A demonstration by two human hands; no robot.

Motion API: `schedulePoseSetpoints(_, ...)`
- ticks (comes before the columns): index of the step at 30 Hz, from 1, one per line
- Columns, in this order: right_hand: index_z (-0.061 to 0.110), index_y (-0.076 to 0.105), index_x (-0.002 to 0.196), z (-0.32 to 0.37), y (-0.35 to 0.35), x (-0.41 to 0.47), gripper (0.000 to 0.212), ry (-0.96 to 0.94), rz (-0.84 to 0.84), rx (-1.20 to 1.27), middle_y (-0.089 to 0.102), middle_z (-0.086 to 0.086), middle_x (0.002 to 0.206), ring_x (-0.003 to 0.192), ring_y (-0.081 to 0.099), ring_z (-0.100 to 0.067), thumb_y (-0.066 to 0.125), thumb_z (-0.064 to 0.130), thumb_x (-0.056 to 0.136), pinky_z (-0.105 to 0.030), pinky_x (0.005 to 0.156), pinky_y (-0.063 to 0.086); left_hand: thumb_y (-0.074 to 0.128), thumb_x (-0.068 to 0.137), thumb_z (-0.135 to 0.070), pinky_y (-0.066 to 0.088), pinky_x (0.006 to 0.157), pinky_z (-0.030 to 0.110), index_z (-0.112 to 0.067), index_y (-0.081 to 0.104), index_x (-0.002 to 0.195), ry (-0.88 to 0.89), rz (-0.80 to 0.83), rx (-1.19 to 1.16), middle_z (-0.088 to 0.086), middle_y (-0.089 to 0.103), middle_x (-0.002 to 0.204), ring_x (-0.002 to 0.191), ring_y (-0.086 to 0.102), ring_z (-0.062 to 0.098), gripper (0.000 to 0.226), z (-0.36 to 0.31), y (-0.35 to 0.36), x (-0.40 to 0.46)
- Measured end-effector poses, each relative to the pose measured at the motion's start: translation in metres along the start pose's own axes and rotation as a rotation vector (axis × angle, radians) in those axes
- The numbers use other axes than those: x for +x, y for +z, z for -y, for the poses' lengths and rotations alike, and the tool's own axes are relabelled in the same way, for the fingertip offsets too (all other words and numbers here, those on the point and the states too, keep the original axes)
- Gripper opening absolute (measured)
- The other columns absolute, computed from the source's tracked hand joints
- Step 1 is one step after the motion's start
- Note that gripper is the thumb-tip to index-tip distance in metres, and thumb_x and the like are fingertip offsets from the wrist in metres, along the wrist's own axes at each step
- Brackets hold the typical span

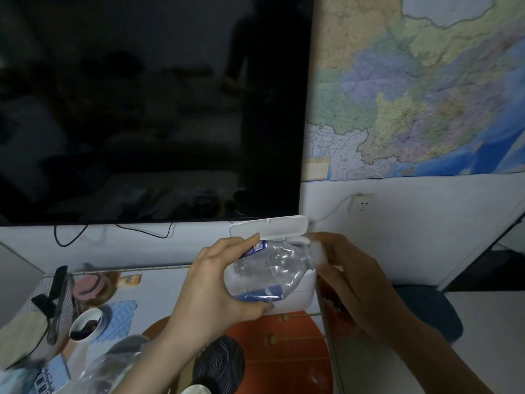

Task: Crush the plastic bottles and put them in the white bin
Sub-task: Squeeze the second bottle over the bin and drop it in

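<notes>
Clear crumpled plastic fills the left hand point(210, 282): its fingers wrap over the top and its thumb presses under the base of a dented water bottle point(270, 270) with a blue label, held on its side. The right hand point(349, 282) meets the bottle at the neck end, fingers curled around the cap area, though the cap itself is blurred and I cannot tell exactly how it is pinched. Both hands hold the bottle in the air, directly in front of a small white bin point(295, 297) whose flip lid point(268, 227) stands open, tilted back toward the wall. The bottle's neck end overlaps the bin's opening in the view; whether it touches the rim cannot be told.

Below the hands lies an orange round mat point(287, 351), with a dark patterned object point(218, 362) beside it. Another clear bottle point(113, 368), blurred, sits at the lower left near a blue patterned cloth point(119, 317) and a small white bowl point(86, 324) holding something dark. Behind everything, a large dark screen point(147, 109) covers the wall at left, a coloured map point(420, 86) hangs at right, and a wall socket point(362, 204) with a white cable sits beneath the map.
</notes>
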State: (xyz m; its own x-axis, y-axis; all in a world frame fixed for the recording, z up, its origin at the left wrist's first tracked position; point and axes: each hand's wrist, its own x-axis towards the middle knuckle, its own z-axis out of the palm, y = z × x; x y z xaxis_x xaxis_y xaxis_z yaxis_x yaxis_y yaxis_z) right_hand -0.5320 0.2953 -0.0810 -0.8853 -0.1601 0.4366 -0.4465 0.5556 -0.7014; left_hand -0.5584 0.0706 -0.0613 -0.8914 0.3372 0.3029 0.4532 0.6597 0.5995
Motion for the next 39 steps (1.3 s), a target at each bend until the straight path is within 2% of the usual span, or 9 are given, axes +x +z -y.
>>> schedulePoseSetpoints(4,0.031,0.046,0.099,-0.001,0.003,0.002,0.024,-0.031,-0.033,-0.069,0.048,0.024,0.078,0.071,0.052,0.007,0.034,0.051,0.091,-0.006,0.064,0.041,0.066,0.040,-0.054,0.030,0.083,0.000,-0.057,0.043,0.117,0.037,-0.016,0.016,-0.031,0.051,0.112,0.102,0.046,-0.005,0.081,-0.001,0.001,0.002)
schedulePoseSetpoints(9,0.028,0.045,0.079,-0.001,0.010,0.000,0.023,0.086,-0.023,0.075,0.052,0.005,0.062,0.055,0.051,-0.010,0.031,0.044,0.086,-0.018,0.050,0.042,0.080,0.043,-0.049,0.043,0.084,0.032,-0.034,0.054,0.124,0.090,-0.154,0.181,-0.010,0.058,0.113,0.099,0.051,0.014,0.086,-0.001,0.010,-0.004)
schedulePoseSetpoints(12,0.023,0.047,0.078,-0.003,0.018,-0.002,0.027,0.178,-0.017,0.176,0.053,-0.001,0.060,0.051,0.050,-0.009,0.033,0.045,0.087,-0.013,0.052,0.042,0.092,0.040,-0.032,0.036,0.087,0.035,-0.029,0.053,0.126,0.117,-0.177,0.324,-0.002,0.059,0.116,0.102,0.047,0.018,0.094,0.004,0.018,-0.006)
schedulePoseSetpoints(15,0.028,0.050,0.084,-0.012,0.022,0.000,0.025,0.210,0.026,0.147,0.058,0.000,0.062,0.052,0.054,-0.011,0.033,0.046,0.088,-0.028,0.050,0.047,0.085,0.043,-0.046,0.041,0.086,0.036,-0.032,0.052,0.125,0.075,-0.103,0.244,-0.008,0.057,0.115,0.100,0.049,0.016,0.089,0.015,0.025,-0.002)
schedulePoseSetpoints(19,0.039,0.050,0.094,-0.033,0.023,0.008,0.008,0.167,0.092,0.114,0.062,0.017,0.067,0.067,0.061,0.003,0.054,0.033,0.089,-0.007,0.059,0.045,0.065,0.047,-0.062,0.046,0.085,0.038,-0.035,0.048,0.127,0.021,0.010,0.117,-0.011,0.055,0.115,0.100,0.051,0.014,0.087,0.039,0.039,0.008)
schedulePoseSetpoints(25,0.023,0.060,0.087,-0.079,0.033,0.020,0.012,0.273,0.020,-0.017,0.063,0.010,0.078,0.073,0.061,-0.003,0.061,0.011,0.088,-0.010,0.063,0.046,0.086,0.050,-0.048,0.023,0.103,0.036,-0.046,0.018,0.137,-0.069,0.135,0.147,-0.003,0.033,0.147,0.131,0.032,0.020,0.111,0.083,0.077,0.023)
schedulePoseSetpoints(29,0.008,0.063,0.098,-0.118,0.039,0.044,0.018,0.276,-0.092,-0.237,0.061,-0.005,0.090,0.077,0.057,-0.017,0.064,-0.002,0.083,-0.006,0.071,0.040,0.084,0.061,-0.035,0.033,0.105,0.043,-0.043,0.012,0.140,-0.202,0.142,0.133,0.000,0.035,0.146,0.130,0.036,0.024,0.107,0.118,0.097,0.022)
schedulePoseSetpoints(34,0.009,0.059,0.104,-0.168,0.086,0.073,0.026,0.269,0.175,-0.380,0.059,-0.013,0.101,0.088,0.058,-0.030,0.062,-0.002,0.080,-0.041,0.076,0.050,0.077,0.069,-0.033,0.032,0.107,0.038,-0.036,0.018,0.143,-0.311,0.217,0.143,0.000,0.035,0.146,0.131,0.035,0.021,0.094,0.144,0.117,0.008)
schedulePoseSetpoints(39,0.011,0.057,0.111,-0.210,0.149,0.089,0.030,0.314,0.391,-0.536,0.061,-0.011,0.115,0.101,0.059,-0.026,0.058,0.001,0.083,-0.035,0.084,0.051,0.063,0.077,-0.051,0.022,0.108,0.034,-0.038,0.008,0.145,-0.427,0.329,0.339,-0.004,0.015,0.155,0.137,0.021,0.019,0.088,0.159,0.131,-0.007)
